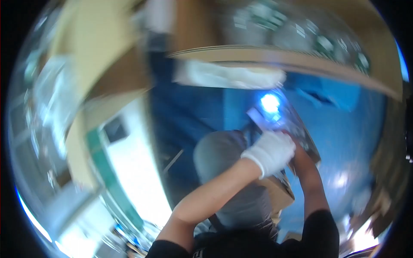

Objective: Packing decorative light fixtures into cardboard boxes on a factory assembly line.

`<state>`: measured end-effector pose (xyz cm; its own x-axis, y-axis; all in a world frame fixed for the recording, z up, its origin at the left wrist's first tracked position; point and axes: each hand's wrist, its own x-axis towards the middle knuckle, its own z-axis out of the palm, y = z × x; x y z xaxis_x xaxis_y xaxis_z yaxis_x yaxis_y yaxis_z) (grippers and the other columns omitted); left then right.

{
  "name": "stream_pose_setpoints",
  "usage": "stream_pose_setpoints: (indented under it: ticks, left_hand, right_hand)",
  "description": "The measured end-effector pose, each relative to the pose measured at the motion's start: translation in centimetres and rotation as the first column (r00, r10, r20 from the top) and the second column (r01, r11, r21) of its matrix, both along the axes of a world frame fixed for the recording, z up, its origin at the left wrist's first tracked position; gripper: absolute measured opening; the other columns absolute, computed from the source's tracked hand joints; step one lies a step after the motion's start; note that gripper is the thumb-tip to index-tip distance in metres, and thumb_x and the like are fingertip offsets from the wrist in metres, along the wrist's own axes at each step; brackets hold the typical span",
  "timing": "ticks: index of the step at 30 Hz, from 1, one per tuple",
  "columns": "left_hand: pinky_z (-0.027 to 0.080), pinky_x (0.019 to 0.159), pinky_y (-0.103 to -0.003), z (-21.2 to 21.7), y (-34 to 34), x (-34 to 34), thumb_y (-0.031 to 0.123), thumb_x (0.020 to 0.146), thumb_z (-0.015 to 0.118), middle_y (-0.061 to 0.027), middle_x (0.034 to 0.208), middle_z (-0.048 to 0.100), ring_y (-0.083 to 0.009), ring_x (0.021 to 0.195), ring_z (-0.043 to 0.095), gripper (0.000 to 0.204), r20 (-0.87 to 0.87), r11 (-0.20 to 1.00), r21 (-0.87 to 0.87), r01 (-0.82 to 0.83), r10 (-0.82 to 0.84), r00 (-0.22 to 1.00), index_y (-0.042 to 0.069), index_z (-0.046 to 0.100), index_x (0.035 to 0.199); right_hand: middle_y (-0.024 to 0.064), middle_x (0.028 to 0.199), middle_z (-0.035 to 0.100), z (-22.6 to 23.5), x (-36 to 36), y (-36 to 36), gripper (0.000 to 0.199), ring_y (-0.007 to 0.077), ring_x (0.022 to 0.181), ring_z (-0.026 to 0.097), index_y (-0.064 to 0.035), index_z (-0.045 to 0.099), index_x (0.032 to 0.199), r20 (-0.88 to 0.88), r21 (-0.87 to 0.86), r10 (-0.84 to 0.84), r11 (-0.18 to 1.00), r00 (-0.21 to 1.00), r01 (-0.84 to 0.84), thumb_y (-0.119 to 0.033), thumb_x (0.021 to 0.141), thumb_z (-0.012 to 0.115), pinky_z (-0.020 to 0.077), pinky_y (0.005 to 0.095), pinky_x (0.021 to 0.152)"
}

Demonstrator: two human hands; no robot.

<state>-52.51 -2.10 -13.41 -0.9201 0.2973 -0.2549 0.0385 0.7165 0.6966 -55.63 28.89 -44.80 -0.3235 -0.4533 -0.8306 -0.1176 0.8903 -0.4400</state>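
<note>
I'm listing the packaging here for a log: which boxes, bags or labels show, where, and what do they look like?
Cardboard box: brown, under the gloved left hand, centre right.
Flat card: dark with pale patches, glare-lit, held above the hands; blurred.
Large cardboard flap: tan, curved across the top.
Plastic bag: whitish, below that flap.

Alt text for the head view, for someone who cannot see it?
A blurred fisheye view down at a person's left hand in a white glove, crossed over the bare right forearm, both reaching to a flat shiny packet above a blue surface. The right hand is hidden.
</note>
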Motion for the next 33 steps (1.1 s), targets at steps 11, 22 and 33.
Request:
stream_pose_setpoints:
  ticks: [11, 22, 33]
  left_hand:
    - [0.047, 0.101, -0.046, 13.3, -0.3, 43.5, 0.007, 0.089, 0.061, -0.0182, 0.12, 0.063, -0.0381, 0.115, 0.059, 0.034, -0.317, 0.111, -0.005, -0.994, 0.942, 0.107, 0.004, 0.06, 0.123]
    - [0.031, 0.114, -0.053, 3.1, 7.0, 68.3, 0.026, 0.09, 0.065, -0.0185, 0.141, 0.05, -0.038, 0.138, 0.041, 0.046, -0.511, -0.678, -0.277, -0.68, 0.704, -0.494, 0.01, 0.058, 0.133]
    - [0.028, 0.117, -0.051, 2.5, 7.5, 70.0, 0.023, 0.084, 0.064, -0.0136, 0.144, 0.049, -0.0332, 0.142, 0.039, 0.046, -0.465, -0.674, -0.153, -0.723, 0.695, -0.549, 0.006, 0.059, 0.127]
  right_hand:
    - [0.0156, 0.113, 0.07, 21.5, -6.9, -13.1, 0.03, 0.0245, 0.103, 0.066, 0.0034, 0.064, 0.123, -0.434, -0.452, -0.006, 0.867, 0.901, -0.212, -0.018, 0.103, 0.055, 0.0506, 0.0342, 0.092]
    - [0.0173, 0.136, 0.057, 41.9, 22.4, -38.8, 0.039, 0.0279, 0.128, 0.053, 0.0011, 0.051, 0.138, -0.493, -0.694, 0.326, 0.411, 0.806, -0.591, -0.01, 0.101, 0.055, 0.0393, 0.0388, 0.109]
    - [0.0166, 0.156, 0.038, 31.5, 47.0, -42.4, 0.055, 0.0317, 0.148, 0.029, -0.007, 0.047, 0.143, -0.933, -0.26, 0.244, 0.056, 0.265, -0.964, -0.038, 0.098, 0.06, 0.018, 0.055, 0.12]
